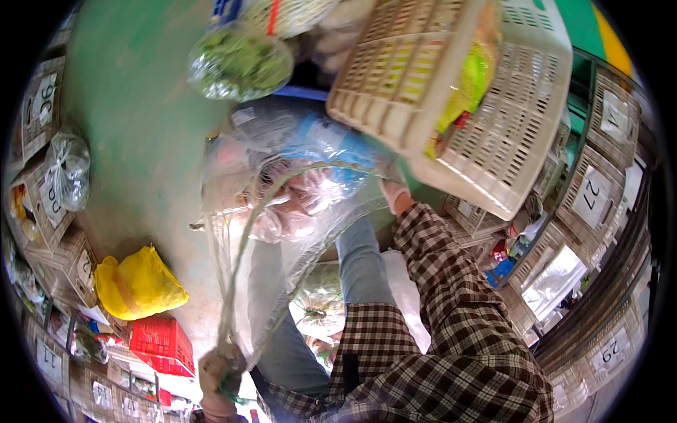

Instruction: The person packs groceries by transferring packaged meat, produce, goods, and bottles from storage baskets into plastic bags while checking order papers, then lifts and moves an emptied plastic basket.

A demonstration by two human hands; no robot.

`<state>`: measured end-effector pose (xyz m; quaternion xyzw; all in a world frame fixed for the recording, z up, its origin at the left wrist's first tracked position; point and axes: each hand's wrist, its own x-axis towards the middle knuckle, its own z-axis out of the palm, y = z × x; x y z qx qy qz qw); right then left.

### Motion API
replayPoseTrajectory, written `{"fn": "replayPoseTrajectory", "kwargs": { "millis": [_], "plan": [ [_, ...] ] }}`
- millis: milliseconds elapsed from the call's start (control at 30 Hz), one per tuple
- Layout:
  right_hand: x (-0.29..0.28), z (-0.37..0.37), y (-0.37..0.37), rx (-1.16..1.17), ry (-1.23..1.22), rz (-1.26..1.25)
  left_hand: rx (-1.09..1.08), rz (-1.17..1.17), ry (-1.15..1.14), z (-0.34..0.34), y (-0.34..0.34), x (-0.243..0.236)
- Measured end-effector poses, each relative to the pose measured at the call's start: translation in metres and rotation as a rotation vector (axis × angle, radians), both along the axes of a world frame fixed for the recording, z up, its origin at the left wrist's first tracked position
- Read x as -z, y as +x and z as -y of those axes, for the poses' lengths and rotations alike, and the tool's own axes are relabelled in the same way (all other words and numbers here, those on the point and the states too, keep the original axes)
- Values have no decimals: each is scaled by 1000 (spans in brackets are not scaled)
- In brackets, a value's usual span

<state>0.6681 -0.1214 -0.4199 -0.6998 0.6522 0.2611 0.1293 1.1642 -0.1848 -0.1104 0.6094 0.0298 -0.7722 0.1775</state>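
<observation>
A large clear plastic bag [326, 215] is stretched between my hands, its mouth drawn into a long loop. My left hand [215, 377], low at the left, is closed around the gathered rim. At the far end of the loop my right hand [393, 187], in a pale glove, grips the rim close under a tilted beige crate [395, 77]; its fingertips are partly hidden. Through the film show pinkish wrapped packages [303, 190]. Blue and grey plastic-wrapped goods [303, 130] lie just beyond them.
A bagged leafy vegetable [241, 62] rests at the top, by a blue crate edge. Yellow packages [469, 77] show in the beige crate. Shelves of labelled crates [592, 187] line both sides. At left are a yellow sack [141, 283] and a red crate [162, 344].
</observation>
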Motion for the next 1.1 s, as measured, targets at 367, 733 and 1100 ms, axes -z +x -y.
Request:
{"fn": "replayPoseTrajectory", "kwargs": {
  "millis": [367, 733, 1100],
  "plan": [
    [-270, 164, -76, 879, -402, 985, 500, 415, -634, 31, -72, 69],
    [-44, 128, -171, 227, 38, -180, 751, 621, -632, 25, -77, 80],
    [-404, 70, -53, 1410, -17, 1110, 600, 532, -628, 36, -76, 67]
  ]
}}
